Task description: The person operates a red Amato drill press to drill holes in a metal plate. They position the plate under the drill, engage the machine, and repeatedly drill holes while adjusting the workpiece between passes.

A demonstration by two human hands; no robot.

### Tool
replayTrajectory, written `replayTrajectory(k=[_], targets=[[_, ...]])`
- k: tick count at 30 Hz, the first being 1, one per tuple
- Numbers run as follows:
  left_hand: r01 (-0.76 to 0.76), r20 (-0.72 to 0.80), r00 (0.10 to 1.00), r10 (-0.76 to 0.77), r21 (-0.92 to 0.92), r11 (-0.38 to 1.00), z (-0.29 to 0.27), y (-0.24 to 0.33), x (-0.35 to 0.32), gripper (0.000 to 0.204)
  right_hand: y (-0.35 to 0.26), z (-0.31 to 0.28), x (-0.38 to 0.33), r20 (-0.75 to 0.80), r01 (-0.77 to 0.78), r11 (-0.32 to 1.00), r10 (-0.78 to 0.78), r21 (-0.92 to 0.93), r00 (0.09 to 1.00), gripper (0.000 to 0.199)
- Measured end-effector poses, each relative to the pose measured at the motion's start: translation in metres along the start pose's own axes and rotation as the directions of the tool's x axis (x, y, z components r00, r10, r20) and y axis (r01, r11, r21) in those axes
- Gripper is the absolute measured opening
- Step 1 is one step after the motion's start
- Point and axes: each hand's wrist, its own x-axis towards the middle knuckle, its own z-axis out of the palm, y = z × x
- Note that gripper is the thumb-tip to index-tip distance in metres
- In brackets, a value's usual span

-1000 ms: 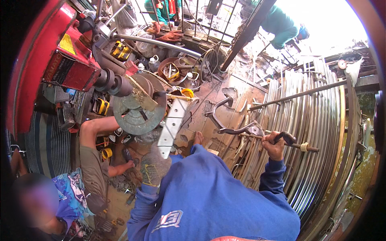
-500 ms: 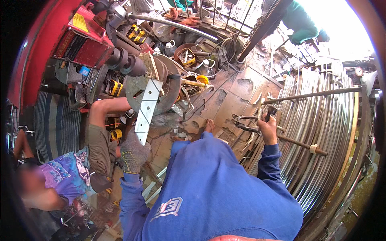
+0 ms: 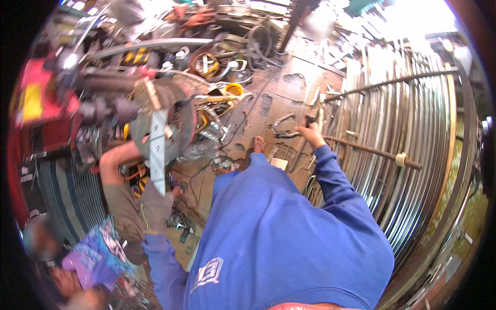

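Note:
A grey knitted glove covers my left hand (image 3: 156, 209), which is closed round the near end of a flat metal bar (image 3: 157, 155). The bar is pale and has a row of holes; it points away from me, its far end in front of a large round metal disc (image 3: 183, 111). On the right, my bare right hand (image 3: 311, 136) is closed on a locking C-clamp (image 3: 284, 135). The clamp's curved jaws point left, over the tiled floor. Motion blur softens both hands.
A rack of long metal tubes (image 3: 382, 155) fills the right side. A red machine (image 3: 46, 103) stands at the left. Beside my left arm a person in a patterned shirt (image 3: 98, 253) sits low. Tools, a yellow tape roll (image 3: 234, 90) and cables clutter the far floor.
My right hand has moved left and farther away with the clamp, off the tube rack's edge. The bar in my left hand now points more straight ahead. The whole view has shifted.

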Motion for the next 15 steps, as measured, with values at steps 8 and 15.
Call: replayTrajectory(k=[8,15], targets=[[0.007,-0.026,1.0,-0.006,0.041,0.999,0.005,0.008,0.018,0.066,0.072,0.088,0.148,-0.163,-0.256,0.938,0.297,0.233,0.941,0.042],[0.134,-0.011,0.991,-0.133,0.154,0.979,0.01,0.022,0.051,0.063,0.095,0.141,0.258,-0.454,0.082,0.852,0.192,0.518,0.87,0.045]])
